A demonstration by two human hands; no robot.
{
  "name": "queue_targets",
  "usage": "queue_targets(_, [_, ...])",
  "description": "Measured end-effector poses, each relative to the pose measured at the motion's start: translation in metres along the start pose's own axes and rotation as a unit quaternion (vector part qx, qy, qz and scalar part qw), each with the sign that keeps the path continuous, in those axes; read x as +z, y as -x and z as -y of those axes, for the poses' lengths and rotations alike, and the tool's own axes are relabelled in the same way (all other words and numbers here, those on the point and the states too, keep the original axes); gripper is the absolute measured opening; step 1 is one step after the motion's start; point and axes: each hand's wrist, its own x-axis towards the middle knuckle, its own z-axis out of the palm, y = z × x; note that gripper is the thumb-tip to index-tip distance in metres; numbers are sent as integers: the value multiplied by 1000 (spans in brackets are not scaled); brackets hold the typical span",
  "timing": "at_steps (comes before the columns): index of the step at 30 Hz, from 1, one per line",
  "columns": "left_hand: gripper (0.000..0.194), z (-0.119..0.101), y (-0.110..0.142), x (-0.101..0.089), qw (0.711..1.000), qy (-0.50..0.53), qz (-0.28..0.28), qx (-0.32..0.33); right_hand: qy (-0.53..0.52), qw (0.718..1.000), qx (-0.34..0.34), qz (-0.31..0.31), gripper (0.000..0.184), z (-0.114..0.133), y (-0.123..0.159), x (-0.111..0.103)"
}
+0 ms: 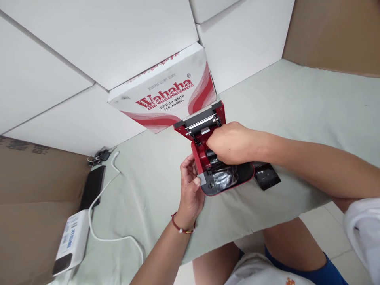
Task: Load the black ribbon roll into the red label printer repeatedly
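Note:
A red and black device [204, 160] with its hinged lid [204, 118] raised lies open on the cloth. It looks like a small label printer; a dark roller with a metal bar shows in the lid. My left hand [191, 186] grips its left side, thumb on a grey corner. Over the open compartment, my right hand [230, 144] is closed with its fingertips hidden, so what it pinches cannot be made out. Beneath it, shiny black film [224, 178] covers a cylinder and spreads across the near part. Another black film piece [267, 177] lies at the right edge.
A white and red Wahaha water carton [166, 95] leans against white boxes [142, 31] behind. Left are a white cable [109, 239], a white device [72, 241], a black flat object [92, 188] and a brown carton [38, 213]. Pale green cloth [311, 114] covers the surface.

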Motion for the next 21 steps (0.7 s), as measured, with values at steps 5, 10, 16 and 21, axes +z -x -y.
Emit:
queue_targets(5, [68, 1, -1, 0, 999, -24, -17, 15, -40, 999, -21, 6, 17, -9, 33, -31])
queue_targets(10, [66, 1, 0, 0, 1000, -11, -7, 9, -27, 999, 45, 14, 32, -70, 60, -51])
queue_targets(16, [65, -1, -1, -1, 1000, -10, -10, 9, 21, 954, 251, 162, 28, -141, 13, -14])
queue_targets(21, [65, -1, -1, -2, 1000, -12, -2, 6, -3, 972, 188, 144, 46, -122, 3, -8])
